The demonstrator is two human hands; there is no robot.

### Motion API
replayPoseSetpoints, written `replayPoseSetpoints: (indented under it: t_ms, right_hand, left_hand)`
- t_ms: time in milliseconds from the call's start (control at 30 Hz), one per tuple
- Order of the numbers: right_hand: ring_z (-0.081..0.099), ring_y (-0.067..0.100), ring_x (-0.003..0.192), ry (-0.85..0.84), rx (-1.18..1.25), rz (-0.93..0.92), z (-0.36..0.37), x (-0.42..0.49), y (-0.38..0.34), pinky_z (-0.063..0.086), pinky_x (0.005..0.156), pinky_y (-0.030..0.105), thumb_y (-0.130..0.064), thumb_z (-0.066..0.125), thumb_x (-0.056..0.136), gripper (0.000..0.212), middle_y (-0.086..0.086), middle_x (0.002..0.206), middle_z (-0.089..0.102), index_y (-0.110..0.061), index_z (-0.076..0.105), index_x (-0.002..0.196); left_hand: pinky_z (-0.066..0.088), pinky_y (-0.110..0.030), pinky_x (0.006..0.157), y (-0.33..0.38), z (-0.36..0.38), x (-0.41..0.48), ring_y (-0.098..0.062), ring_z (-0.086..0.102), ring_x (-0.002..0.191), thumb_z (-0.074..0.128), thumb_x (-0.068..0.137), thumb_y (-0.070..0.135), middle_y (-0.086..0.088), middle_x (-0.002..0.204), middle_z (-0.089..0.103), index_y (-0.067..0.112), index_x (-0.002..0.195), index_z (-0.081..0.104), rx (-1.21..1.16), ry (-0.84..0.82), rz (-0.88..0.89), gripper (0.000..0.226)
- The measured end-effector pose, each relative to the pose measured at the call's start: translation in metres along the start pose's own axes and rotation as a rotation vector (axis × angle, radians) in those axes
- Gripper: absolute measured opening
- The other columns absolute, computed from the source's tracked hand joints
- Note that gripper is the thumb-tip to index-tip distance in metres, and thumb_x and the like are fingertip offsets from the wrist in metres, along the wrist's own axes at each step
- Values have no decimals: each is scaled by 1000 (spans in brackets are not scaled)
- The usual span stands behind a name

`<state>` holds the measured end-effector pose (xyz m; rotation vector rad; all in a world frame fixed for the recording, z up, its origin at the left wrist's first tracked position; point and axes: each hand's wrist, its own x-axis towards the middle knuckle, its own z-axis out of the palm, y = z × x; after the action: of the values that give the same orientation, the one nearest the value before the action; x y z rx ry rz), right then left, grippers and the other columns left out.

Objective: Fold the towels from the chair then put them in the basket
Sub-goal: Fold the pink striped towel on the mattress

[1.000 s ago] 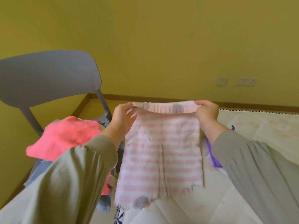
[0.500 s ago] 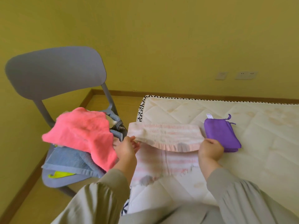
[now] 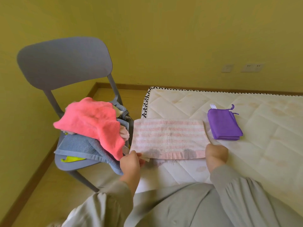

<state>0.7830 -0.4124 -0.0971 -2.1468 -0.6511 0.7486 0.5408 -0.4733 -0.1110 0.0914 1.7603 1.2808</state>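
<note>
**Striped towel folded flat on the mattress**

Your left hand pinches the striped towel's near left corner between thumb and fingers; your right hand curls on the near right corner. A folded purple towel lies just beside it, to the right. On the chair, a pink towel sits atop a blue towel.
</note>
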Motion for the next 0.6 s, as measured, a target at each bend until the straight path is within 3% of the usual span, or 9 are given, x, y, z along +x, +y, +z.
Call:
replayPoseSetpoints:
  t_ms: [100,233,333,367,433,500,567,600]
  right_hand:
    - [57,34,82,-55,-60,5,-3,5,3,39,68,30,-2,47,82,35,20,104,66,2,64,113]
    - [55,31,72,-195,-196,117,-2,6,7,41,62,32,-6,50,86,26,14,80,59,7,61,106]
    - [61,34,85,-175,-194,117,1,7,6,41,64,31,-8,53,85,34,20,100,63,7,55,115]
    - [61,35,90,-157,-184,109,3,8,6,41,65,31,-8,53,85,39,21,108,62,7,50,121]
    - [58,32,87,-135,-184,82,5,9,5,39,66,32,-9,51,87,45,21,114,60,5,44,129]
    - [52,30,80,-122,-186,48,8,13,7,38,66,32,-10,48,89,41,21,113,60,6,46,127]
    - [53,31,80,-118,-185,22,10,17,10,37,65,31,-10,47,90,33,22,108,62,8,54,118]
    - [54,32,80,-123,-185,13,11,19,11,37,65,31,-10,47,91,31,22,104,62,9,57,113]
  left_hand:
    - [44,-28,50,-12,-1,-1,-25,55,49,46,83,9,-7,50,58,4,63,65,127,41,54,28]
    - [29,-30,51,-16,1,-3,-22,37,49,46,81,14,-3,47,39,10,50,39,471,69,271,32]
    - [22,-27,49,-16,5,-5,-21,35,51,47,83,14,3,48,35,15,51,36,593,95,540,34]
    - [27,-28,50,-17,9,-5,-22,42,57,47,84,14,4,55,44,15,56,45,695,45,661,28]
    - [38,-31,66,-20,17,-3,-23,52,86,51,86,15,1,90,58,14,87,63,963,-132,885,12]
    - [39,-32,83,-24,25,1,-24,47,106,51,88,19,-2,112,53,14,111,61,1195,-255,1039,25]
    - [39,-34,85,-26,27,1,-25,46,107,52,88,23,-4,115,52,12,112,61,1205,-199,1072,27]
    - [40,-37,83,-24,26,1,-27,47,105,53,88,22,-7,114,53,10,111,61,1148,-119,998,27]
